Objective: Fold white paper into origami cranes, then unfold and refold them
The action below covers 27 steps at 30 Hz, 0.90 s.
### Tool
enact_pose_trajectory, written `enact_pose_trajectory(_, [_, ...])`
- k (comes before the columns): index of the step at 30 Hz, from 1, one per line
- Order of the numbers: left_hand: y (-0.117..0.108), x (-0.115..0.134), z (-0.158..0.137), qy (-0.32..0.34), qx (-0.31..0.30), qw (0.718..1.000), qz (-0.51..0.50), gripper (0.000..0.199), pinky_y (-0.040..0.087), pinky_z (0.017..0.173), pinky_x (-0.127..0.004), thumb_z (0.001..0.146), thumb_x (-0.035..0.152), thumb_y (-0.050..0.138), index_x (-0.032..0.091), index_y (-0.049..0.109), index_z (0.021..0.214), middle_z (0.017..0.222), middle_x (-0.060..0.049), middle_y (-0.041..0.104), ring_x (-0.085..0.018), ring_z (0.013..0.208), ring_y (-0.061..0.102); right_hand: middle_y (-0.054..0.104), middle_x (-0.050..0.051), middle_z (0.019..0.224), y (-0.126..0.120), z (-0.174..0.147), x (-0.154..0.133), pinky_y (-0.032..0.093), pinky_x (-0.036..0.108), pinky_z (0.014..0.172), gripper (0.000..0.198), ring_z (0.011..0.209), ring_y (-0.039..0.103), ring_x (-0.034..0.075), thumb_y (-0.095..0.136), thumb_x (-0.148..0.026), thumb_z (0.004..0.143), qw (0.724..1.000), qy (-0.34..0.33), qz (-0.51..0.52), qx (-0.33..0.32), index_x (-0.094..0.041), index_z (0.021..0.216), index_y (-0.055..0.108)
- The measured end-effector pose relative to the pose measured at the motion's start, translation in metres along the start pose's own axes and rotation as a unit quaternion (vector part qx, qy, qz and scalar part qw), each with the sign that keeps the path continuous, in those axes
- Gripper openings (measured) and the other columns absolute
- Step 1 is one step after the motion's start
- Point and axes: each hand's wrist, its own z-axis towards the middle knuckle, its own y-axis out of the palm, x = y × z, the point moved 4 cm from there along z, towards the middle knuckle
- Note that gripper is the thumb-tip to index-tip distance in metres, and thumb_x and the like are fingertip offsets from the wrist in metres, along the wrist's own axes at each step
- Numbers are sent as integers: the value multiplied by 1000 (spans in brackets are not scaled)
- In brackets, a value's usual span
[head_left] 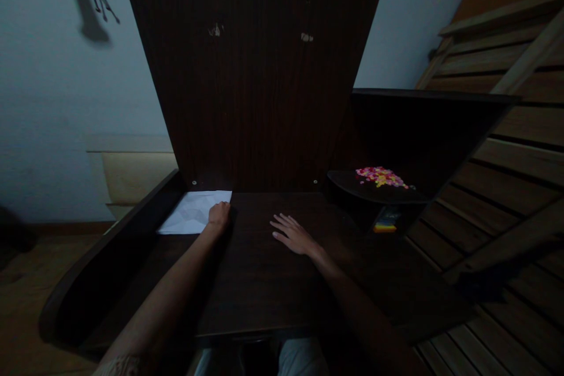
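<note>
My left hand [219, 215] is closed at the right edge of some creased white paper [187, 211], which lies on the left of the dark wooden desk [259, 288]. Its fingertips are curled out of sight around that edge. My right hand [294, 236] is open, palm down over the middle of the desktop, with its fingers spread and pointing left. Nothing shows in it. Whether its palm touches the wood I cannot tell.
Small pink, red and yellow pieces [382, 177] are heaped on a low corner shelf [352, 183] at right. Beneath it stands a small stack with yellow and orange edges [385, 227]. A raised side panel [88, 282] bounds the left; a slatted wooden frame [524, 158] stands at right.
</note>
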Motion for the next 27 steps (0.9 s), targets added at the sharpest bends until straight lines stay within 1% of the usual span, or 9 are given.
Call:
enact_pose_trajectory(4, [0, 0, -2, -8, 0, 1000, -9, 34, 49, 82, -31, 84, 6, 43, 9, 66, 108, 109, -23, 66, -28, 105, 64, 32, 5, 152, 1, 0, 1, 14, 48, 117, 55, 144, 21, 24, 33, -57, 94, 1000, -2, 4, 1, -28, 140, 43])
enact_pose_trajectory(12, [-1, -3, -1, -19, 12, 1000, -20, 32, 49, 80, -31, 86, 8, 42, 7, 66, 107, 107, -24, 66, -28, 102, 65, 32, 6, 152, 1, 1, 0, 14, 47, 117, 55, 143, 22, 23, 33, -56, 94, 1000, -1, -2, 3, -27, 139, 44])
enact_pose_trajectory(17, [-8, -5, -7, -23, 27, 999, -17, 30, 49, 78, -29, 86, 10, 44, 8, 67, 106, 102, -23, 68, -27, 99, 66, 31, 6, 153, 1, 1, 1, 13, 47, 117, 57, 144, 21, 23, 31, -58, 94, 1000, 2, -4, -3, -26, 140, 43])
enact_pose_trajectory(20, [-22, -3, -13, -26, 45, 999, -11, 31, 49, 77, -30, 86, 10, 44, 10, 68, 104, 101, -22, 68, -28, 99, 66, 31, 6, 153, 1, 1, 0, 13, 47, 117, 58, 144, 20, 23, 30, -59, 94, 1000, 4, -3, -7, -26, 140, 43])
enact_pose_trajectory(22, [-37, 2, -16, -26, 65, 998, -8, 32, 49, 78, -33, 86, 9, 41, 8, 67, 104, 102, -23, 68, -30, 100, 65, 31, 6, 153, 1, 1, 0, 12, 46, 117, 59, 144, 20, 23, 30, -59, 94, 1000, 5, -4, -12, -25, 140, 43])
enact_pose_trajectory(24, [-55, 8, -21, -21, 87, 996, -6, 34, 48, 80, -35, 86, 9, 39, 7, 66, 107, 102, -24, 67, -31, 101, 65, 30, 7, 153, 0, 1, 0, 12, 46, 117, 59, 144, 20, 23, 30, -59, 94, 1000, 7, -4, -15, -25, 140, 43])
enact_pose_trajectory(27, [-90, 19, -35, -14, 122, 992, -8, 34, 48, 79, -38, 87, 13, 37, 8, 64, 108, 98, -23, 67, -33, 100, 65, 30, 6, 153, 0, 1, 1, 12, 47, 117, 57, 144, 19, 23, 32, -57, 94, 1000, 9, 5, -13, -25, 140, 43])
